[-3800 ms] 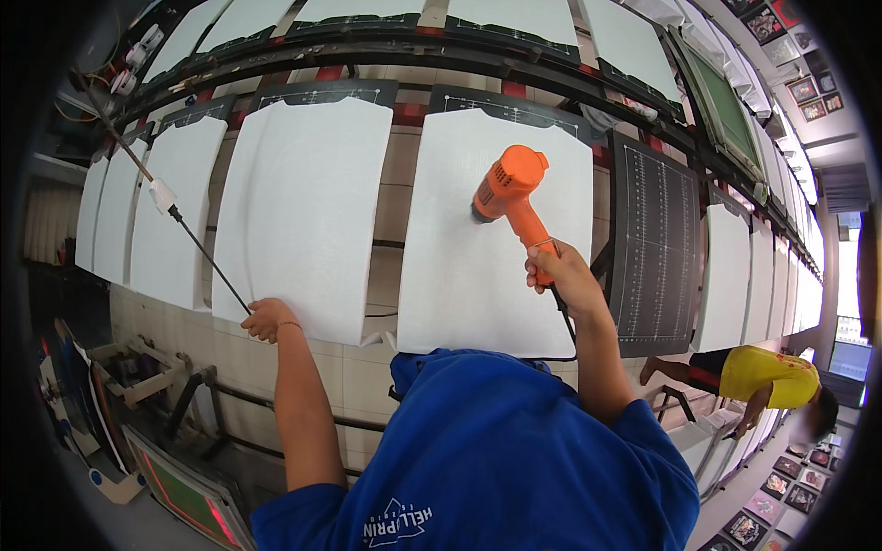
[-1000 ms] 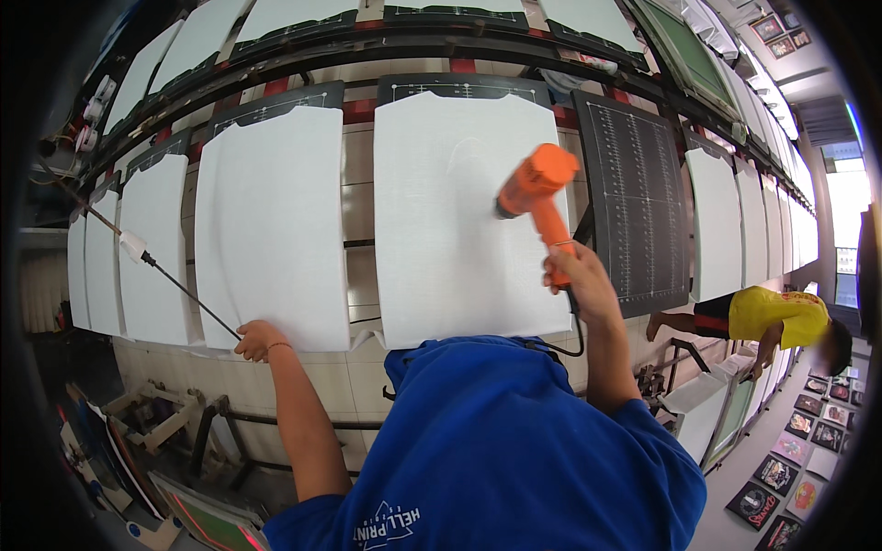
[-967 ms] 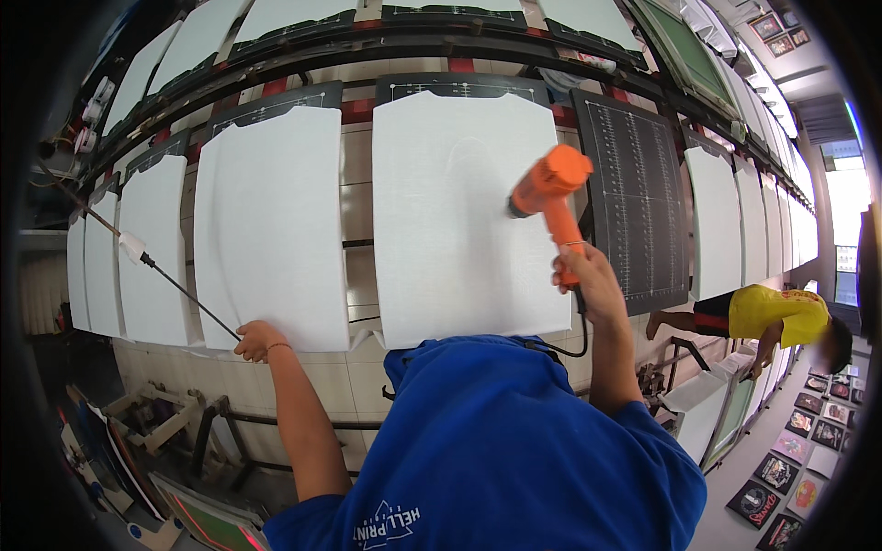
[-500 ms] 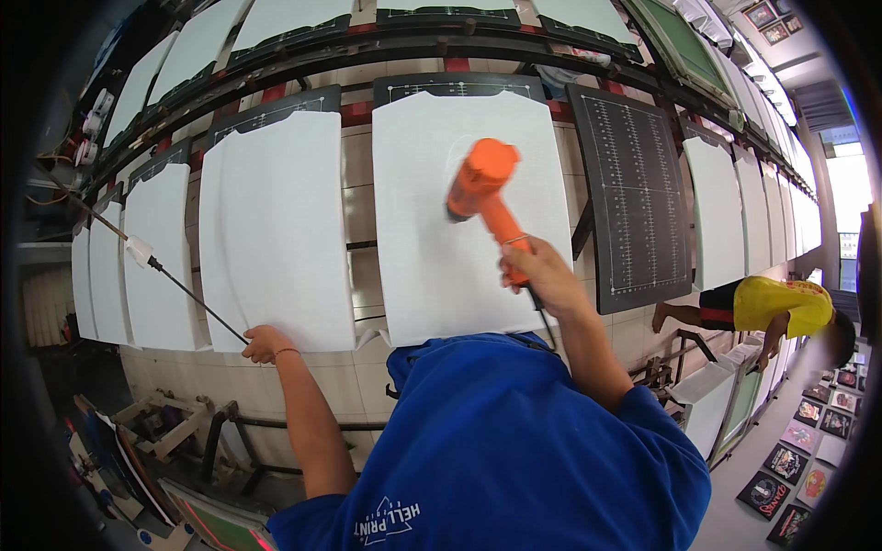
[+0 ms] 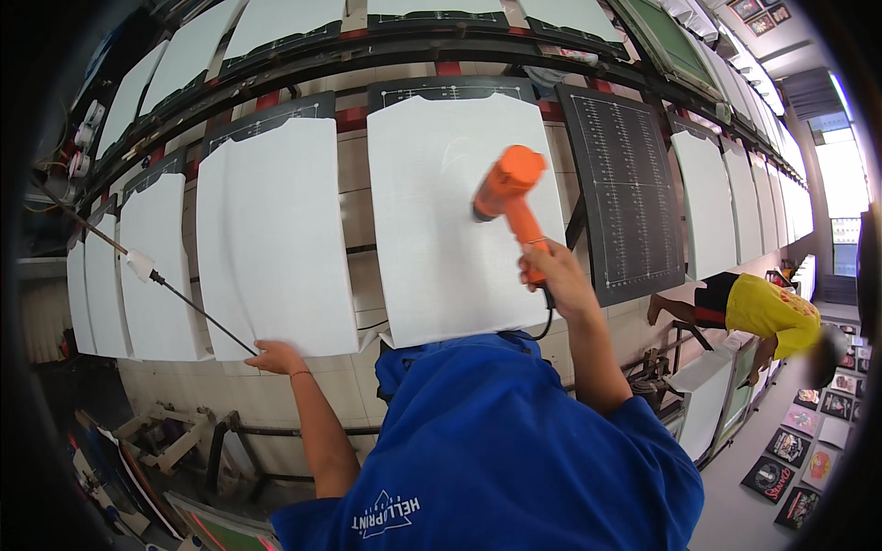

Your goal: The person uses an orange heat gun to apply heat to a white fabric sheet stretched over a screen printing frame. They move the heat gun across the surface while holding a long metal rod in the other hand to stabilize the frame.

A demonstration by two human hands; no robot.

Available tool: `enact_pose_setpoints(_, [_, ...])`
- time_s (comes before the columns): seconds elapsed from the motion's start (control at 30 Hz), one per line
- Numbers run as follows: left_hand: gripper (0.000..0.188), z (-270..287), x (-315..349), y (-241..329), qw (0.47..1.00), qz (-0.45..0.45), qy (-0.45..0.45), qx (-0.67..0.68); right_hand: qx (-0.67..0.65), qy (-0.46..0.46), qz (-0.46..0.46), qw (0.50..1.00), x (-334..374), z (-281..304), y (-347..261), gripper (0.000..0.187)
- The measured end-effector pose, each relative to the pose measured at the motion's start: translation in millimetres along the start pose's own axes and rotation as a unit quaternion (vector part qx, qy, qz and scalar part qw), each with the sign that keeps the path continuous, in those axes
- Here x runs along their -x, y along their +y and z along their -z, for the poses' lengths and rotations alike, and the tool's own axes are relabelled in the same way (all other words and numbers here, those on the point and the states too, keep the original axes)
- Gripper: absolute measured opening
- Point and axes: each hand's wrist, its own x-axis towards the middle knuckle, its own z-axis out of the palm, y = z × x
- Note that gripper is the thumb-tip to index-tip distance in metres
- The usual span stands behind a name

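My right hand [image 5: 562,280] is wrapped round the handle of an orange heat gun [image 5: 514,179]. Its dark nozzle points down and left over a white fabric piece [image 5: 432,230] laid on a black board [image 5: 390,92] in front of me. From the handle's end a black cord loops down toward my waist. My left hand [image 5: 277,356] is closed on a thin black cable [image 5: 207,314], beside the lower edge of another white fabric piece [image 5: 276,239]. That cable runs up and left to a white plug connector [image 5: 140,265].
A bare black board with white ruled markings [image 5: 625,193] stands right of the fabric. More white pieces on boards line both sides, behind a dark rail [image 5: 413,44]. A person in a yellow shirt [image 5: 772,312] bends over a frame at the right. Metal frames [image 5: 175,427] stand lower left.
The heat gun and my right hand have moved right and slightly down over the fabric. My left hand has shifted slightly right and down, still with the cable.
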Motion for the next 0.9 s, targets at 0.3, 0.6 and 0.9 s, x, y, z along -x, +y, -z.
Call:
enact_pose_setpoints(0.3, [0.069,-3,-3,-11,1.0,-0.013,0.0,0.026,-0.047,0.148,0.039,0.987,22,42,7,0.029])
enact_pose_setpoints(0.6, [0.07,-5,-6,-9,0.999,-0.011,-0.002,0.033,-0.035,-0.043,-0.007,0.998,13,-49,10,0.033])
enact_pose_setpoints(0.9, [0.069,-4,-1,-3,0.999,-0.034,0.005,0.029,0.005,-0.089,-0.024,0.996,9,-68,14,0.03])
